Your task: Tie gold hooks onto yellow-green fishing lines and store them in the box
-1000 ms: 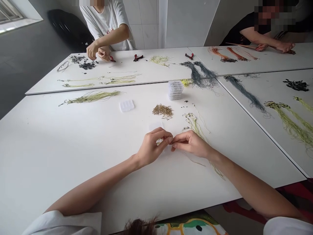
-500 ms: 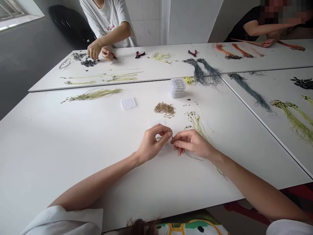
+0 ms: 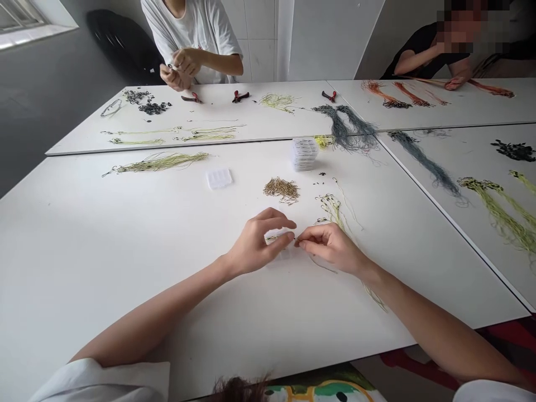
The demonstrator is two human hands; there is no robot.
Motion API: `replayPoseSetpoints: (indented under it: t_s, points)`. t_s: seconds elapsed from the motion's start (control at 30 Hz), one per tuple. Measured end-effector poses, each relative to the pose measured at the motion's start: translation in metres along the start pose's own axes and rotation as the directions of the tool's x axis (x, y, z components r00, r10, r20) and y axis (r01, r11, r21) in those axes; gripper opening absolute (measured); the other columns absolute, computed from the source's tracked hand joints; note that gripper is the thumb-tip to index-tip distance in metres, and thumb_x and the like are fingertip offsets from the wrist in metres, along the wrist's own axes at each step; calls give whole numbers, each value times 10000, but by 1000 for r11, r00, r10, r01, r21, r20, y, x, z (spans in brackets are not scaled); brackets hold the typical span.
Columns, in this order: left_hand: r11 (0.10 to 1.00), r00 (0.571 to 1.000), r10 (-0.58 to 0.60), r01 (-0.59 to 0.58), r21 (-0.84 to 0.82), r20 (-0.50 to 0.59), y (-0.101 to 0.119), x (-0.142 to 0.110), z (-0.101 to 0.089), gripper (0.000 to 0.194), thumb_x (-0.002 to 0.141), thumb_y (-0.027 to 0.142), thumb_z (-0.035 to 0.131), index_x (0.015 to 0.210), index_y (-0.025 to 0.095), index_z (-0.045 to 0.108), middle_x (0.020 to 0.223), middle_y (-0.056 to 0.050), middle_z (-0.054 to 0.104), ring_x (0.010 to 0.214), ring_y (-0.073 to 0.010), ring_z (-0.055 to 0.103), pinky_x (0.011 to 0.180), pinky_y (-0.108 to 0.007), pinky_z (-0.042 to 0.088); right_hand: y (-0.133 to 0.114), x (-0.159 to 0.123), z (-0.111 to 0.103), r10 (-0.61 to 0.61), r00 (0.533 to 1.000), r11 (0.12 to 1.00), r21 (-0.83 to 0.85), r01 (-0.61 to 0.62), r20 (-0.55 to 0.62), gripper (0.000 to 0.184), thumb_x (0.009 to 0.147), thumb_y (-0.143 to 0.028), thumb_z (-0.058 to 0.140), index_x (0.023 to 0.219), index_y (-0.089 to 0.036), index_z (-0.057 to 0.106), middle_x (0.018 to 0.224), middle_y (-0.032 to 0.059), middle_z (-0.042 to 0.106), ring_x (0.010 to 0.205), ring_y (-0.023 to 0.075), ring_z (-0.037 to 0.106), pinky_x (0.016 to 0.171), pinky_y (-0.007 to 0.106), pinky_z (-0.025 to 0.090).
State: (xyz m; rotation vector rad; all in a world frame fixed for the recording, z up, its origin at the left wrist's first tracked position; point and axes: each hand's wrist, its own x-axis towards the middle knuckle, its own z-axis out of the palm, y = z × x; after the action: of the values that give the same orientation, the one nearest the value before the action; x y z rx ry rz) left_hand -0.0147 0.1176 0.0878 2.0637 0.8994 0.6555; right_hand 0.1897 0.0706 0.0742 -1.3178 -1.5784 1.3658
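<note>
My left hand [image 3: 260, 244] hovers over the table with thumb and forefinger apart, nothing visible between them. Just to its right, my right hand [image 3: 330, 245] is closed in a pinch on a thin line [image 3: 324, 266], whose small dark end shows at the fingertips. Under my left hand lies a clear plastic box [image 3: 274, 237], mostly covered, with something yellowish inside. Beyond my hands is a heap of gold-coloured fishing hooks [image 3: 281, 190]. Yellow-green lines [image 3: 334, 207] with dark ends lie beyond my right hand and run partly beneath my forearm.
A stack of clear boxes [image 3: 305, 154] stands past the hooks, and a single clear box [image 3: 219, 178] lies left. Grey line bundles [image 3: 347, 125] and pliers [image 3: 240, 96] are farther back. Two people sit across; one person's hands [image 3: 182, 68] are raised above the table.
My left thumb and forefinger have spread apart and left the small dark end, while my right hand keeps its pinch. The person opposite has raised both hands off the table.
</note>
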Motion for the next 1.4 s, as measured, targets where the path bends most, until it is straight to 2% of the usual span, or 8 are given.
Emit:
replayPoseSetpoints:
  t_s: [0.13,0.33,0.53,0.73,0.93,1.13,1.27,1.4]
  points:
    - [971,989,113,-130,202,96,-1,0,0,193,918,285,533,941,239,719,971,-58,613,903,-191,553,857,-363,429,5,0,1,-39,999,998,-54,39,8,161,838,-256,584,800,-177,719,652,1,532,580,116,379,525,267,307]
    - [968,984,94,-126,215,153,-1,0,-1,211,937,232,484,860,217,680,921,-33,632,861,-174,548,848,-351,401,4,1,0,-68,997,997,-43,69,30,159,847,-275,591,816,-184,718,682,13,557,622,133,419,572,282,343]
    - [981,997,68,-75,181,46,5,1,-6,216,945,241,473,868,213,673,931,-28,634,890,-169,569,883,-355,375,2,1,-7,-33,994,983,182,14,102,179,832,-255,603,965,-203,710,734,16,546,635,133,413,595,291,350]
    - [984,991,127,-132,121,52,9,-3,-5,191,945,255,478,867,200,643,951,-39,635,893,-170,568,876,-352,378,5,5,-10,-20,987,926,375,-43,161,122,839,-249,609,917,-195,685,685,-15,463,599,109,332,566,282,275]
    - [924,983,183,-183,335,30,8,-8,4,172,937,223,477,857,205,628,933,-22,624,820,-151,535,932,-407,306,4,5,-12,-15,998,944,330,-6,61,120,827,-274,662,768,-172,639,675,-21,469,590,95,322,556,280,238]
    - [836,962,245,-146,529,-122,3,-9,12,194,945,217,459,843,193,622,921,-31,629,835,-160,530,962,-452,255,1,1,-1,11,1000,950,311,-1,-28,139,805,-303,698,789,-167,674,646,-24,486,566,88,331,522,266,239]
    - [862,957,206,-79,501,-203,2,-8,11,198,950,232,449,853,197,618,927,-40,629,855,-170,536,957,-453,255,1,-3,11,39,997,936,351,-15,-62,155,797,-323,706,791,-173,663,644,-24,491,566,92,348,511,260,248]
    - [945,972,115,-43,325,-207,6,-8,8,192,949,256,447,843,198,596,931,-39,630,873,-171,554,924,-408,307,2,-2,16,64,998,910,409,-58,-1,195,791,-348,702,747,-176,621,656,-23,482,563,94,343,512,263,242]
